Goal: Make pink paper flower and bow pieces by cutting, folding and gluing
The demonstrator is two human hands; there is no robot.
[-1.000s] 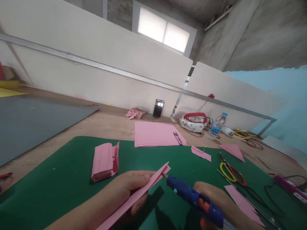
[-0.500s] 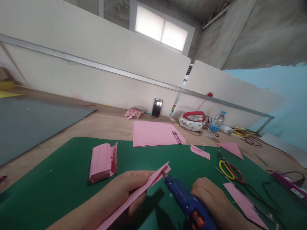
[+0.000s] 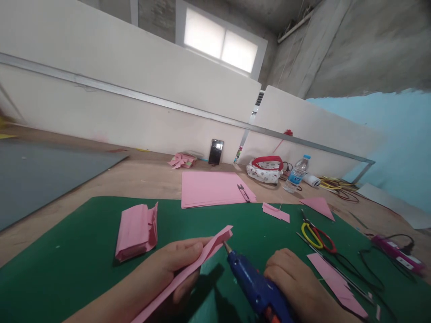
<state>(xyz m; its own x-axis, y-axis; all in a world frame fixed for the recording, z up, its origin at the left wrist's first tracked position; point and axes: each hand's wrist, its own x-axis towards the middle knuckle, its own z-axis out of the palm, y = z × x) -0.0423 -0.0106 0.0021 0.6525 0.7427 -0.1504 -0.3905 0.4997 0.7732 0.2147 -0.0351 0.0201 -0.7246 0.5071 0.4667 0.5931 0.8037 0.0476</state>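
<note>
My left hand [image 3: 183, 264] pinches a long folded strip of pink paper [image 3: 202, 259] between thumb and fingers, its far end pointing up and to the right. My right hand [image 3: 292, 273] is wrapped around a blue glue gun [image 3: 251, 280]. The metal nozzle of the gun is at the fold near the strip's far end; whether it touches the paper is hard to tell. To the left, a folded pink paper box [image 3: 134, 231] lies on the green cutting mat [image 3: 67, 251].
Behind the mat lie pink sheets [image 3: 208, 190] with small snips [image 3: 243, 193] on them. A phone [image 3: 216, 151], a pouch [image 3: 265, 171] and a water bottle [image 3: 296, 175] stand farther back. Scissors [image 3: 316, 235], paper scraps [image 3: 332, 280] and a purple power strip [image 3: 399, 255] are at right.
The glue gun's nozzle has shifted slightly along the fold at the strip's far end, and the strip's end has turned a little. The whole view has moved slightly; both hands keep their holds.
</note>
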